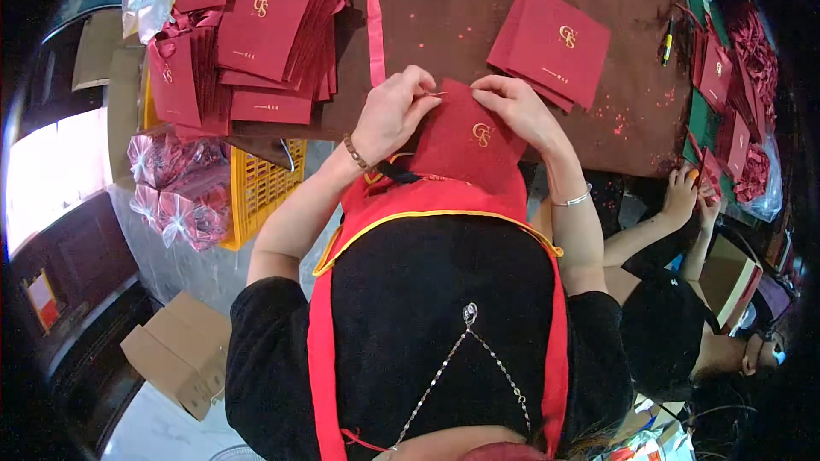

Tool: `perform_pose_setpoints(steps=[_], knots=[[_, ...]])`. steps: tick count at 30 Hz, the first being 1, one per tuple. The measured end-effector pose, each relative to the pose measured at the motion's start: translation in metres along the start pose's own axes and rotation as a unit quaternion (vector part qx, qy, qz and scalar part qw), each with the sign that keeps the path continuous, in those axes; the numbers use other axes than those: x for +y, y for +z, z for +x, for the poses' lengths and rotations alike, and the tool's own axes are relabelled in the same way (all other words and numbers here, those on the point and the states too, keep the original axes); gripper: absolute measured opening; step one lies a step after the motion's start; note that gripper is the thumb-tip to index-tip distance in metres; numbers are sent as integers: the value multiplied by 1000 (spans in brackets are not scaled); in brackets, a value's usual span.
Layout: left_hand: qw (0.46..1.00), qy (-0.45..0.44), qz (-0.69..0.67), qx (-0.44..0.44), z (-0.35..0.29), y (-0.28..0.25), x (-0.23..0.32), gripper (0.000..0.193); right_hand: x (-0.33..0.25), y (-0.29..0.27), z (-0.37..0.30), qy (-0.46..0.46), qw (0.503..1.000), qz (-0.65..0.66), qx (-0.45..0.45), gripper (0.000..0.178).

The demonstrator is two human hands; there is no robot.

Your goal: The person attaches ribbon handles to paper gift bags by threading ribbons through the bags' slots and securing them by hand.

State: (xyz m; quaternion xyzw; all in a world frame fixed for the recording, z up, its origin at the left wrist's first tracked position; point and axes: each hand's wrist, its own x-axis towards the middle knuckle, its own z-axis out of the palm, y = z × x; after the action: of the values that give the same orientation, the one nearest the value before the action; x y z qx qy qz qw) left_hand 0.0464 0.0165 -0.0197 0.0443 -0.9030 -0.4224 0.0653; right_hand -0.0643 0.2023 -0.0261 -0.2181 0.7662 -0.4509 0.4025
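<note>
One cardboard box [184, 350] sits low at the near left. Two bare hands work over one red apron [444, 199] edged in yellow. One red bag [461, 132] lies between them, its near end against the apron and its far end reaching over the table's near edge. The right hand [517, 111] holds its far right corner in a narrow pinch; the left hand [393, 115], pinched narrow too, grips one thin piece [438, 94] at the far left corner, too small to identify. One yellow crate [256, 196] stands left, below table height. Beyond the hands, one pink ribbon [376, 34] lies left and one small stack of bags [555, 46] right, uncounted; open brown cloth [453, 17] stretches between them. One marker [668, 42] lies near the right edge. Several bag piles [269, 25] crowd the far left.
</note>
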Motion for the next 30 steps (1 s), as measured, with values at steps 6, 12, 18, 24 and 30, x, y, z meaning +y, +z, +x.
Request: perform_pose_setpoints(steps=[6,12,18,24,30], knots=[[996,65,52,9,2,9,-7,8,8,5,3,0,1000,-29,7,33],[989,113,82,56,2,14,-5,6,8,3,0,0,1000,-18,6,34],[972,151,161,84,4,23,4,6,-5,3,-6,-20,999,-26,-24,27],[981,116,143,64,7,30,7,7,5,3,-4,-13,1000,2,-23,27],[980,110,157,47,12,30,10,7,7,2,-3,-18,1000,1,-11,36]])
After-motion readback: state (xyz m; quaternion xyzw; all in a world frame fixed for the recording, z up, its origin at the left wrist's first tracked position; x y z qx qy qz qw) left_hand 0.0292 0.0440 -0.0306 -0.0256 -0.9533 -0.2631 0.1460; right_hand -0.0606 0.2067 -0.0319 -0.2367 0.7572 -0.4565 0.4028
